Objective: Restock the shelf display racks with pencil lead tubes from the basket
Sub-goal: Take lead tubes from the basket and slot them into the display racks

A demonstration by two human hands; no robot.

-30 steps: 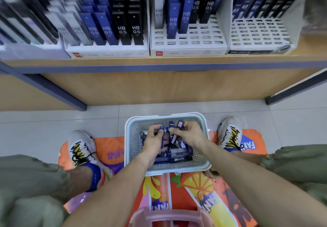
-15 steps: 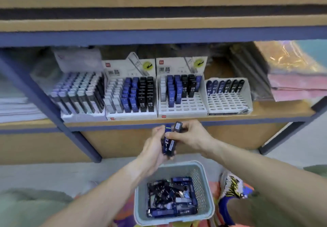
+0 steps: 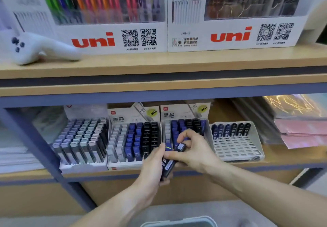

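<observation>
My left hand (image 3: pixel 152 164) grips a small bunch of dark blue and black pencil lead tubes (image 3: pixel 168 166) in front of the lower shelf. My right hand (image 3: pixel 192 152) meets it from the right and pinches the top of one black tube (image 3: pixel 180 146) in that bunch. Behind the hands stands a white rack (image 3: pixel 185 124) partly filled with blue and black tubes. To its right a grid rack (image 3: pixel 237 147) holds one back row of tubes above many bare slots. Only the basket's pale rim (image 3: pixel 178 222) shows at the bottom edge.
Two fuller racks (image 3: pixel 134 141) (image 3: pixel 81 141) sit to the left on the lower shelf. Pink and clear packets (image 3: pixel 300 131) lie at the right. The upper shelf (image 3: pixel 159 65) carries "uni" pen display boxes (image 3: pixel 113 39) and a white handheld device (image 3: pixel 35 49). A blue shelf post (image 3: pixel 35 149) slants at left.
Both hands rose from the basket on the floor up to the lower shelf, carrying the bunch of tubes. The view tilted up, so the basket dropped almost out of sight.
</observation>
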